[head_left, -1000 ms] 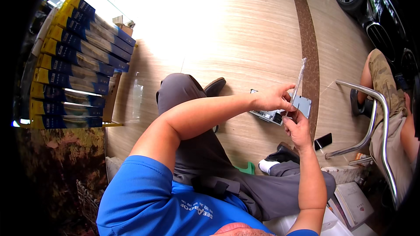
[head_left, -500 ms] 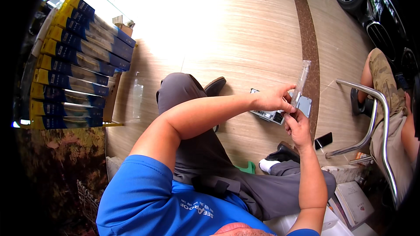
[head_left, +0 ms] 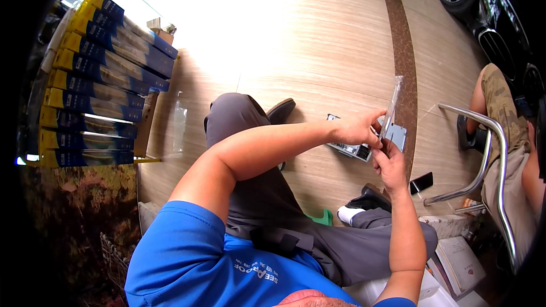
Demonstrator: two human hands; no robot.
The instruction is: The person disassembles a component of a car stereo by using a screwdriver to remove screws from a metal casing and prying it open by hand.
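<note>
A long, narrow piece of clear plastic (head_left: 393, 100) rises from between my hands, tilted, its upper end over the brown floor strip. My left hand (head_left: 362, 129) is closed on it, thumb and fingers pinching its lower part. Just below, my right hand (head_left: 391, 164) has its fingertips pinched together at the plastic's bottom end, touching or nearly touching the left fingers. What exactly lies between the fingertips is too small to make out. Under my hands, a metal-framed device (head_left: 348, 149) rests on the floor, partly covered by the left hand. A pale grey flat plate (head_left: 396, 136) shows behind the plastic.
A black phone (head_left: 421, 183) lies right of my right hand. Beyond it stand a bent chrome tube frame (head_left: 496, 136) and another person's leg in camouflage (head_left: 500, 96). A rack of blue-and-yellow boxes (head_left: 96, 88) is at left; a green plastic piece (head_left: 322, 218) sits near my legs.
The clear plastic has turned slightly, showing a narrower side. My right hand has shifted a little to the right and down. Both hands keep their pinch.
</note>
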